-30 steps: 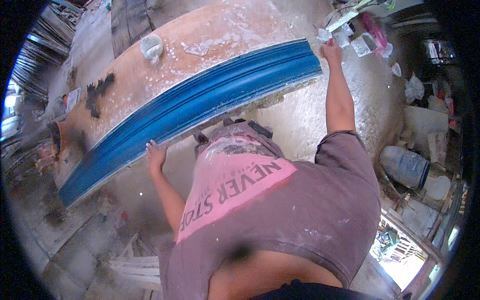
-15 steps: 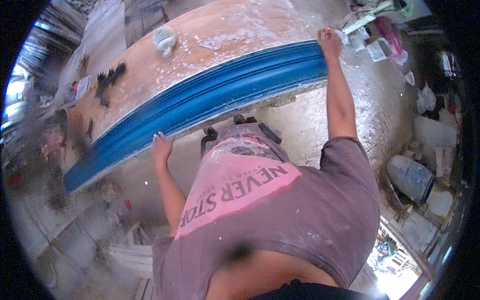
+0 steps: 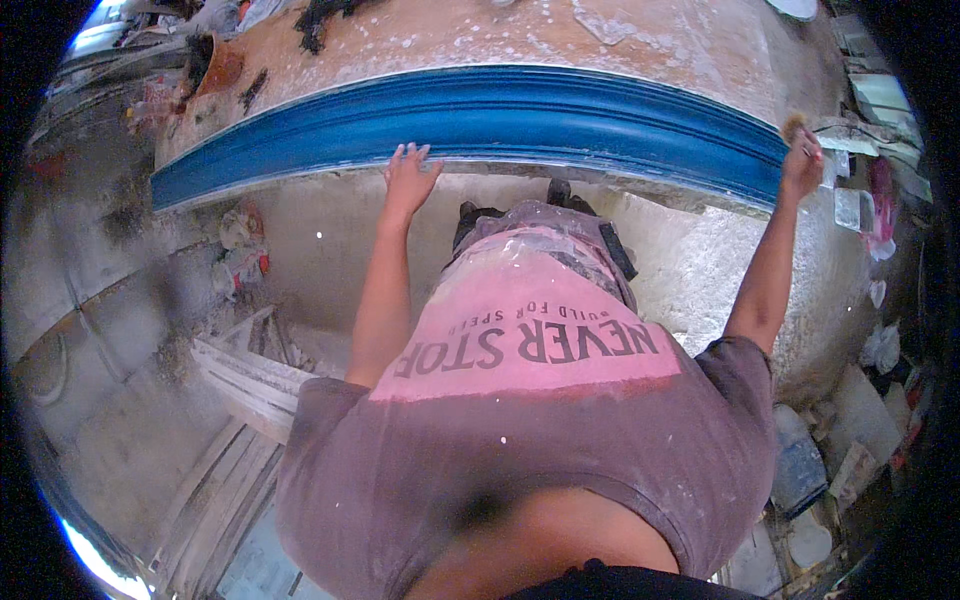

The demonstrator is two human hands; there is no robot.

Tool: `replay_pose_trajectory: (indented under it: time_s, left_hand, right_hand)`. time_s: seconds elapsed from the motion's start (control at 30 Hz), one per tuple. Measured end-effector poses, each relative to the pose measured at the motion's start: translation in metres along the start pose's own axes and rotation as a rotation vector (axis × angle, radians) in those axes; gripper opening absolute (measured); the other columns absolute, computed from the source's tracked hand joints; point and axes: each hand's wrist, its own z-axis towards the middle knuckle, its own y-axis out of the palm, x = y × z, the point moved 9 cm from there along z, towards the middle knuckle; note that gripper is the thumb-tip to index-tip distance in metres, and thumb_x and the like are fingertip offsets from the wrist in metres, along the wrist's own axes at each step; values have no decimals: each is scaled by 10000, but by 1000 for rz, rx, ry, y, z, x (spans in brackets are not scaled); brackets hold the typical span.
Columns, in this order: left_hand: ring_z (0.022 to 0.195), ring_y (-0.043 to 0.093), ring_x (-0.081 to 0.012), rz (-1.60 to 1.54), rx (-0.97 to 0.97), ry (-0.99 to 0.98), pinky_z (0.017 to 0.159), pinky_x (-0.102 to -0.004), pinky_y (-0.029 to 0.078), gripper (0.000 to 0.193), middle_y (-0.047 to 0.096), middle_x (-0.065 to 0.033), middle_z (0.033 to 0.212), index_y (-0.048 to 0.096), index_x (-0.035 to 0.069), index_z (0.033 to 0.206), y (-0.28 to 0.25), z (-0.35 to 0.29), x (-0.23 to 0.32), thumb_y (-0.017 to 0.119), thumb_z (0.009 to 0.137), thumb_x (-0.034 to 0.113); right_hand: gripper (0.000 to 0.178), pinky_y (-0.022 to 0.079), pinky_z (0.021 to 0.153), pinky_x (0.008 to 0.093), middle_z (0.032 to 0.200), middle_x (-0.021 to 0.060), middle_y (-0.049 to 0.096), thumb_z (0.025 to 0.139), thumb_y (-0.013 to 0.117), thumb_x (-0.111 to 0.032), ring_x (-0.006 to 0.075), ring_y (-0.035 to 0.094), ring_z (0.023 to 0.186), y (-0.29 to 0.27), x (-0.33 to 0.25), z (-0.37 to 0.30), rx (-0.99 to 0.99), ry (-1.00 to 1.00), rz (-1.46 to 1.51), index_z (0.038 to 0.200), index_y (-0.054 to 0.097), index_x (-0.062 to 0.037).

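Observation:
A long blue mould [image 3: 520, 115] with ridges along its length lies across in front of me, its near edge pale and crusted. At its right end, my right hand [image 3: 803, 172] is closed around what looks like a small brush [image 3: 793, 127] with tan bristles. The bristles are beside the mould's far right corner; whether they touch it I cannot tell. My left hand [image 3: 412, 182] is at the near edge, left of the middle, with fingers spread and nothing in it. Its fingertips overlap the blue surface.
The mould rests on a brown board [image 3: 440, 40] spotted with white. Clear plastic containers [image 3: 853, 210] and a pink bag [image 3: 881, 200] lie beyond my right hand. White-crusted wooden pieces [image 3: 245, 380] stand at lower left. A blue drum [image 3: 797, 455] lies at lower right.
The whole view has turned, so the mould now lies more level and farther right in the picture. Both hands stay near the same parts of the mould, the left one still spread.

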Motion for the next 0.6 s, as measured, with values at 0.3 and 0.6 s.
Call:
replay_pose_trajectory:
  time_s: [0.3, 0.6]
  left_hand:
    - [1145, 618, -320, -484, -144, -4, 972, -401, 471, 336, 661, -150, 1233, 703, 83, 1155, 41, -68, -94, 642, 929, 325]
    - [1046, 620, -247, -1047, -404, -607, 908, -433, 470, 385, 681, -89, 1170, 646, 108, 1237, 263, -205, -349, 606, 938, 347]
  right_hand:
    - [186, 527, 838, 354, 1053, 79, 716, 933, 632, -208, 251, 672, 955, 76, -416, -292, -507, -710, 756, 1043, 729, -93]
    - [159, 511, 746, 502, 920, 154, 639, 862, 650, -220, 383, 638, 889, 97, -596, -469, -1003, -821, 572, 979, 689, -118]
